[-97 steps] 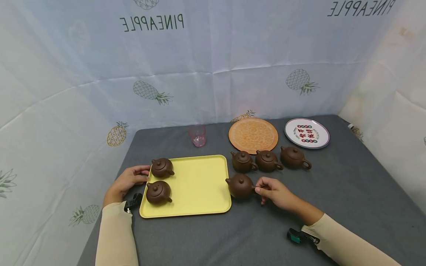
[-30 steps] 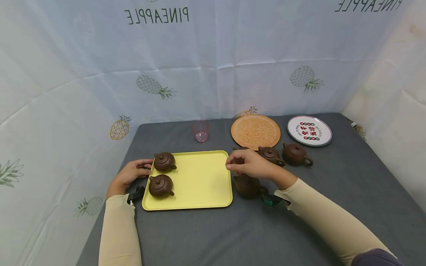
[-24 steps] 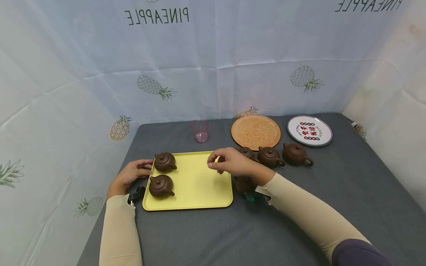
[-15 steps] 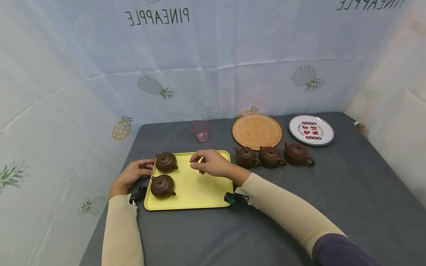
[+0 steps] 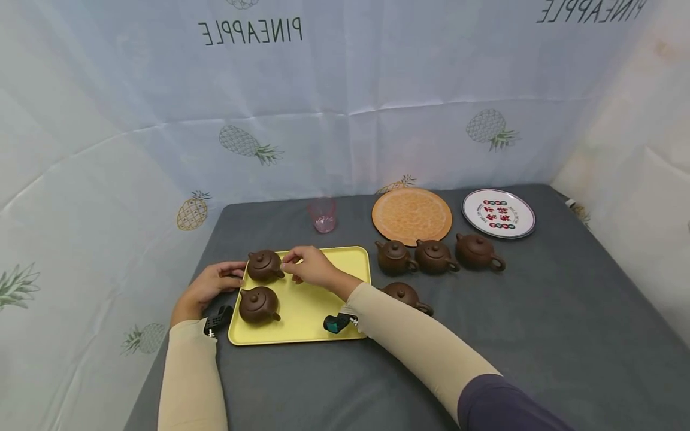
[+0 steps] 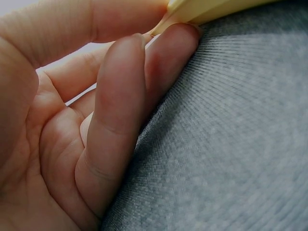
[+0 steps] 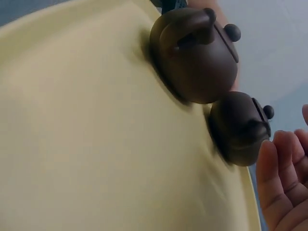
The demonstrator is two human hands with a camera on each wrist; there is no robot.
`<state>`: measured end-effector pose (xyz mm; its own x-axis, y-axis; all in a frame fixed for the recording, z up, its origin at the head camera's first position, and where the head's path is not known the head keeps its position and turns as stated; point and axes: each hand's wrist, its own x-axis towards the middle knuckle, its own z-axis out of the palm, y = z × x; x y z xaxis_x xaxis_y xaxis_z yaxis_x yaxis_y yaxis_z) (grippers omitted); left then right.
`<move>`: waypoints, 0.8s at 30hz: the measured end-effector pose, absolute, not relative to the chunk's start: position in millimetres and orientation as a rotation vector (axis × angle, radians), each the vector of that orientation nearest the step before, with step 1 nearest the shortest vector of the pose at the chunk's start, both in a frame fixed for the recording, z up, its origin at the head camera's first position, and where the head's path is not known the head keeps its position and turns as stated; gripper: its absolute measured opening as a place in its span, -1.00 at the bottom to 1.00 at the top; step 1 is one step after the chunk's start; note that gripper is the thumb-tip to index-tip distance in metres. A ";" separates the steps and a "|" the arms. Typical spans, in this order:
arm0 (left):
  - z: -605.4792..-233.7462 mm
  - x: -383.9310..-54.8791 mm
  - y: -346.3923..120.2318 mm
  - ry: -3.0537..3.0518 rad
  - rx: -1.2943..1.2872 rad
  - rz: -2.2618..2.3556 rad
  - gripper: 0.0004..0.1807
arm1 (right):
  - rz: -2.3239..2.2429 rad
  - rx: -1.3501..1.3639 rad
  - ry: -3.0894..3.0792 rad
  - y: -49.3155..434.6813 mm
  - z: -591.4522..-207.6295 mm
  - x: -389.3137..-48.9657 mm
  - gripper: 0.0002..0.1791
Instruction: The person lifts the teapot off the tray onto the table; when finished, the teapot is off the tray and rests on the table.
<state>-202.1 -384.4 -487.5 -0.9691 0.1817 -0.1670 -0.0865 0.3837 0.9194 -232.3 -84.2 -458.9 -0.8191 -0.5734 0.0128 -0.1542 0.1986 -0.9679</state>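
A yellow tray lies on the table, with two brown teapots along its left side. My left hand pinches the tray's left rim; the left wrist view shows its fingertips right at the yellow edge. Over the tray, my right hand has bent fingers, their tips close beside the handle of the rear teapot. In the right wrist view its fingers overlap that teapot slightly. The front teapot stands nearer me. Both teapots have their lids on.
Another teapot stands right of the tray, partly hidden by my right sleeve. Behind it three teapots stand in a row, the middle one in front of a round orange mat. A white plate and a pink glass stand farther back.
My right hand has let go of the handle of the teapot right of the tray and moved left across the tray to the rear teapot. My left hand stays at the rim.
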 end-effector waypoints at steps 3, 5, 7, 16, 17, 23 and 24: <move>-490.1 -199.3 -384.5 2.382 0.081 1.615 -0.35 | -1.681 -0.645 2.124 -95.7 -465.7 -231.9 -0.89; -492.0 -196.8 -383.3 2.363 0.074 1.614 -0.35 | -1.672 -0.626 2.142 -101.2 -470.8 -230.4 -0.89; -492.7 -194.5 -382.1 2.344 0.080 1.614 -0.34 | -1.658 -0.616 2.168 -105.3 -475.6 -229.4 -0.90; -484.5 -197.7 -381.4 2.382 0.087 1.625 -0.39 | -1.642 -0.594 2.221 -114.8 -480.6 -231.0 -0.87; -483.2 -198.3 -382.0 2.388 0.091 1.624 -0.39 | -1.656 -0.590 2.209 -115.8 -480.3 -231.4 -0.87; -483.2 -199.2 -383.4 2.387 0.108 1.630 -0.35 | -1.722 -0.521 2.130 -117.7 -482.3 -229.7 -0.81; -483.6 -199.2 -383.5 2.389 0.112 1.628 -0.35 | -1.717 -0.515 2.139 -117.7 -482.9 -229.2 -0.81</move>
<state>-199.2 -383.5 -483.6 -0.9663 0.2014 -0.1603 -0.0757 0.3732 0.9247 -229.2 -117.7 -482.9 -0.8728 -0.4861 -0.0432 -0.0629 0.1998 -0.9778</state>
